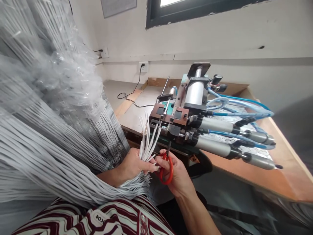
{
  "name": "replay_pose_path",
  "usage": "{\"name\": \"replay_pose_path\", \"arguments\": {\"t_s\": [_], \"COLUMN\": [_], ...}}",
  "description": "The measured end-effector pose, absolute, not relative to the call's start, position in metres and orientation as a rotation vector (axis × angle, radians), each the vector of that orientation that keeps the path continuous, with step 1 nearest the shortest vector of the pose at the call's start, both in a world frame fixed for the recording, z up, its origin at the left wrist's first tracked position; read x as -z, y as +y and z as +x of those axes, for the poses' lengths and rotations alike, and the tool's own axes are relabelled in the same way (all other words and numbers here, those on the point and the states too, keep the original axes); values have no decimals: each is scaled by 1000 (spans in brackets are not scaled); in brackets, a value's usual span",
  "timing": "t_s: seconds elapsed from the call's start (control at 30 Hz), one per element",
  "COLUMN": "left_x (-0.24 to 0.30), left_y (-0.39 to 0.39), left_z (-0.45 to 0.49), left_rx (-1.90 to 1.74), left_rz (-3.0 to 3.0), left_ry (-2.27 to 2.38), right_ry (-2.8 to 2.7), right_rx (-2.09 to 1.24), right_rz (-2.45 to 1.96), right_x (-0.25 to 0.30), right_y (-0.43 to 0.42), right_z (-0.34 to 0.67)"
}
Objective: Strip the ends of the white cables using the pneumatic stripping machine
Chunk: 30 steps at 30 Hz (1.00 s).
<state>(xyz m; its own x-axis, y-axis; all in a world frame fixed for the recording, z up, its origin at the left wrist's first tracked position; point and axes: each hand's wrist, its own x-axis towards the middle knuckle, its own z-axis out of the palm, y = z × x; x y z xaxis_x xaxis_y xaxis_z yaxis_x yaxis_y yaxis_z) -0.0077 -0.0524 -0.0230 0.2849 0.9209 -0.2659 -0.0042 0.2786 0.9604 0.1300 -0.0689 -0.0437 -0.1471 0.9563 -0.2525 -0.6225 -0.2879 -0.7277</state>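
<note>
Wires: A small bunch of white wires [148,137] was held low in front of the person. It was just in front of the machine [186,114] and near the edge of the counter [269,169].
Way they pointed: The long way of the bunch was set almost straight up and down. The top ends were pointed up and a little away, toward the machine, and were spread out like a fan. The bottom ends were stuck out under the hand.
Left hand: The left hand [133,163] was closed tight around the middle of the bunch, with the thumb laid across the front.
Right hand: The right hand [179,178] was closed on the scissors [167,166], with fingers put through the red loops. It was placed just beside the left hand.
Scissors: The dark blades were pointed up toward the machine, right next to the wires. How far the blades were opened could not be told.
Big bundle: A very big bundle of wires [49,147] was piled on the left. Part of it was wrapped in clear plastic [68,75]. The left arm was half hidden by it.
Machine parts: Silver tubes [220,125] and blue hoses [239,107] were fixed on its right side.
Behind: A black cord [132,96] was laid on the counter and plugged into a wall socket [143,67].
Clothes: A striped shirt [97,218] was seen at the bottom.
</note>
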Motion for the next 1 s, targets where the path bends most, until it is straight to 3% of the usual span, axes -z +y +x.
{"name": "replay_pose_path", "arguments": {"t_s": [0.13, 0.53, 0.73, 1.0], "left_x": [25, 25, 31, 31], "left_y": [-52, -49, -48, -48], "left_z": [-6, -6, -8, -7], "left_rx": [-824, -807, -787, -762], "left_rz": [1107, 999, 991, 1006], "left_ry": [1070, 1059, 1037, 1009], "right_ry": [-512, -1152, -1525, -1588], "right_rx": [-1720, -1246, -1528, -1687], "right_rz": [-836, -1241, -1225, -1085], "right_x": [43, 42, 37, 24], "right_y": [-70, -66, -77, -74], "right_z": [128, 157, 178, 174]}}
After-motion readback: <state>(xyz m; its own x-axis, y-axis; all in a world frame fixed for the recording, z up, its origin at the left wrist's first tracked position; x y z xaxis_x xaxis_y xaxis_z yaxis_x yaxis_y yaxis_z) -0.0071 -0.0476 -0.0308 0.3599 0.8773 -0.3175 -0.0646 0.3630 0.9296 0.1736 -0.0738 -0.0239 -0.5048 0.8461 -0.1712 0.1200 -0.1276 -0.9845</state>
